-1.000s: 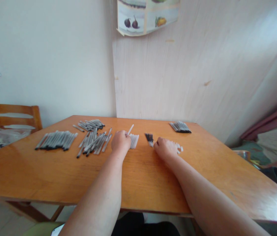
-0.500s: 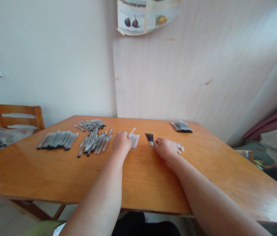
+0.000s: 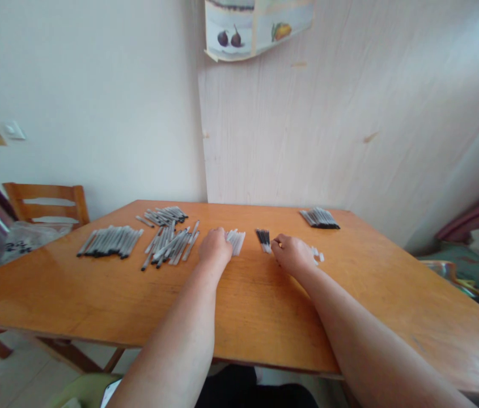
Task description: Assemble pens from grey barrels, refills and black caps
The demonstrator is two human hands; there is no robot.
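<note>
My left hand (image 3: pixel 216 247) is over the left end of a row of translucent white pen barrels (image 3: pixel 236 242), and its fingertips are hidden behind the back of the hand. To the right, my right hand (image 3: pixel 292 254) rests on the table with fingers curled and thumb near the index finger; what they pinch, if anything, cannot be made out. Just left of its fingertips lies a small bundle of thin dark refills (image 3: pixel 263 239) with pale ends. Small white caps (image 3: pixel 319 255) lie partly hidden behind my right hand.
Black-ended pens lie in a loose heap (image 3: pixel 172 246), a neat row (image 3: pixel 110 242) at left, a back pile (image 3: pixel 165 215) and a far-right stack (image 3: pixel 319 217). The wooden table (image 3: pixel 260 317) meets the wall. A wooden chair (image 3: pixel 47 195) and a plastic bag (image 3: pixel 30 235) are at left.
The white barrel that stuck up from my left hand no longer shows above it. My right hand stays by the refills, its fingers slightly more curled. The view has shifted slightly left.
</note>
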